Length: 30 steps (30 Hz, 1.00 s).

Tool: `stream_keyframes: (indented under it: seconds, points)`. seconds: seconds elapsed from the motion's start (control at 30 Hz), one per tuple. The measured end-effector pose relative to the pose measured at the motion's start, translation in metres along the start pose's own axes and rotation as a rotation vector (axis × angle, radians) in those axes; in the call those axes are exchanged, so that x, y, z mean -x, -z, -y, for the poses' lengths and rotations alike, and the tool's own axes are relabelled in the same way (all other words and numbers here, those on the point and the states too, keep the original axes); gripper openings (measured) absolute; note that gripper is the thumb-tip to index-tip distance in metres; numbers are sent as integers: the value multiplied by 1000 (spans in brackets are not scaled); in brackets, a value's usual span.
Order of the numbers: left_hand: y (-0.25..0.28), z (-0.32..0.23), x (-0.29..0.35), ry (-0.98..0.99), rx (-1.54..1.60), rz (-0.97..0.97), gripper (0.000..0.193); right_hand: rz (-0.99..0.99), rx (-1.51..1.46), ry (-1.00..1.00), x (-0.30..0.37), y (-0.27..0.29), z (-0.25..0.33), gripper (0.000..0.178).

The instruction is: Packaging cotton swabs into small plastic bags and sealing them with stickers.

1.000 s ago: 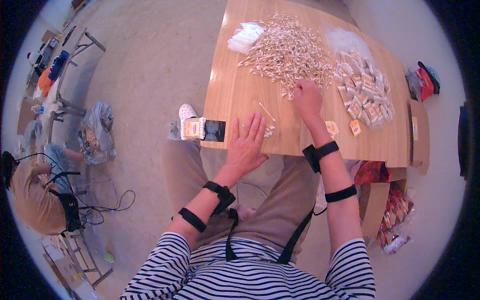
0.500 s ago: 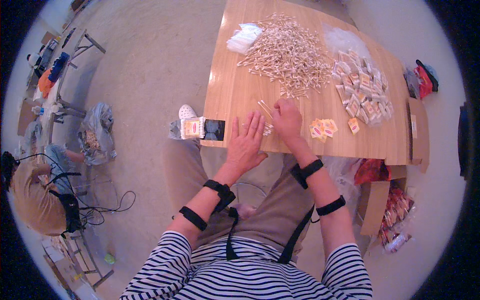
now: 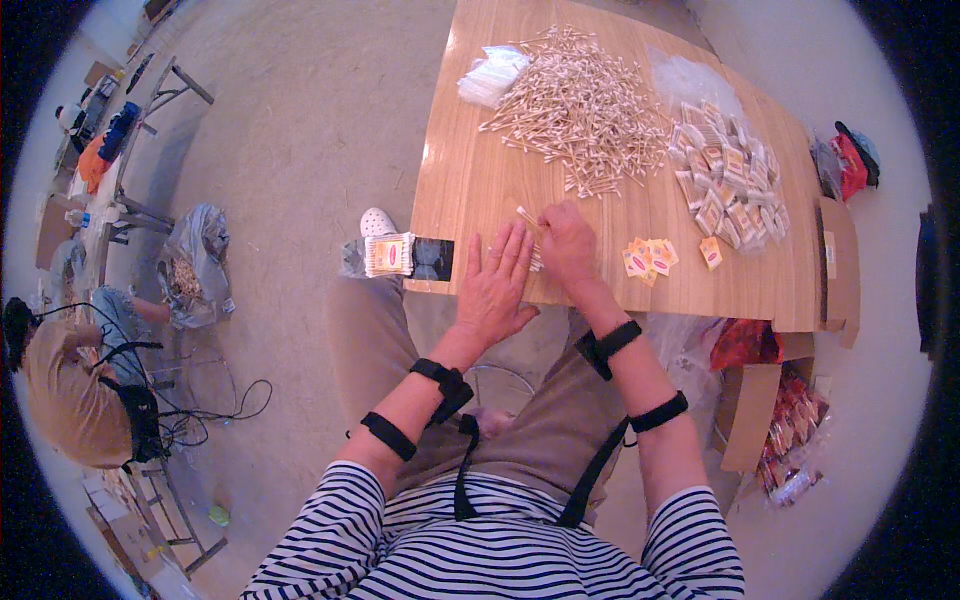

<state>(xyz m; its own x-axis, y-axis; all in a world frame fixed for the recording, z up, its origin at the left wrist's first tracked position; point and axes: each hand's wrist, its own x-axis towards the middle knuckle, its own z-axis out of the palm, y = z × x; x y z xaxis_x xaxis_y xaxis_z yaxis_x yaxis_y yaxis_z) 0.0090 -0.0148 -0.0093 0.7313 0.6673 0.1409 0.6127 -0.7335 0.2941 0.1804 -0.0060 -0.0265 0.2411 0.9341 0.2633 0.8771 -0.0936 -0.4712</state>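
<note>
My left hand (image 3: 494, 285) lies flat near the table's front edge, fingers stretched out. Close against its right side, my right hand (image 3: 567, 245) is closed, its fingers curled under and mostly hidden. A few cotton swabs (image 3: 526, 214) show in the narrow gap between the hands; whether the right fingers grip any is hidden. Left of my left hand, a pack of cotton swabs (image 3: 388, 255) with an orange-and-white label lies by the table's left edge, on a black strip (image 3: 433, 260). Small yellow-and-white cards (image 3: 650, 258) lie to the right of my right hand.
A large heap of loose cotton swabs (image 3: 580, 105) covers the table's far middle. Beside it sit clear bags (image 3: 492, 76) and a pile of filled swab packs (image 3: 730, 175). An open cardboard box (image 3: 748, 415) stands below at right. Another person (image 3: 80, 395) sits at far left.
My right hand has shifted slightly left, closer to my left hand, narrowing the gap over the swabs. My left hand stays flat in nearly the same spot.
</note>
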Motion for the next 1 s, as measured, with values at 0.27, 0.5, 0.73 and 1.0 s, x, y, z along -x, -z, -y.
stream_keyframes:
  seconds: [0.27,0.5,0.73,1.0]
  points:
    - [1,-2,-1,4,-5,29,116,-60,87,-118,-19,17,-20,13]
    - [3,-1,0,-2,-15,21,116,-57,251,-258,-60,21,-35,13]
    - [2,1,2,26,4,23,117,-76,107,-201,-54,31,-40,12]
    - [0,0,0,11,-8,35,116,-68,57,59,-71,5,-17,10]
